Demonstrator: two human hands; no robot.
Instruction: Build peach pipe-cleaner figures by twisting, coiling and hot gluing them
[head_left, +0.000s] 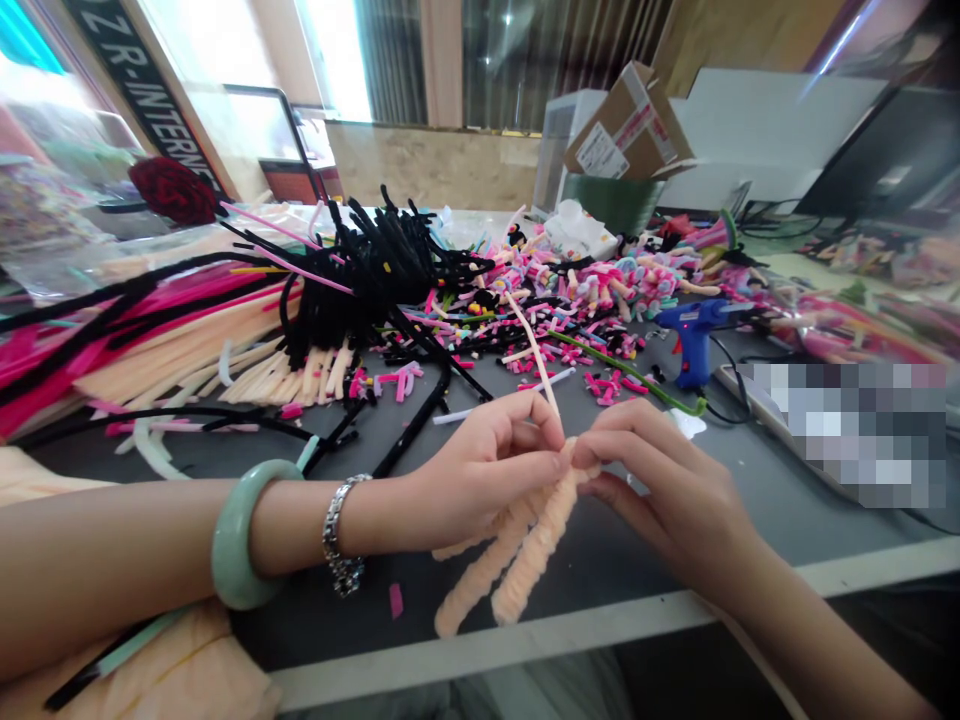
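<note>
Right now, taking the work in your fingers as the clock's centre, a heap of short cut pieces (592, 285), pink, black and pastel, too many to count, fills 12 o'clock. One black bundle of fuzzy stems (394, 250) stands at 10 to 11, with a fan of long peach stems (180, 355) lying past 9. One blue glue gun (691, 338) sits at 2, its black cord (742, 385) trailing beside it; one green stem (630, 372) slants across 1 o'clock, and one flat, blurred-out object (840, 435) lies at 3. One pink scrap (396, 600) rests at 8.

You have one fuzzy peach piece (536, 550) above the near edge of the grey table (795, 500). Two thick legs show clearly, pointing to 7; a third is partly hidden behind your left hand (491, 465). They look soft, ridged and round-ended. One thin pale stem (536, 345) rises towards 12 from the pinch. Your left fingertips grip the top of the piece, and your right hand (667, 470) pinches it just beside them.
</note>
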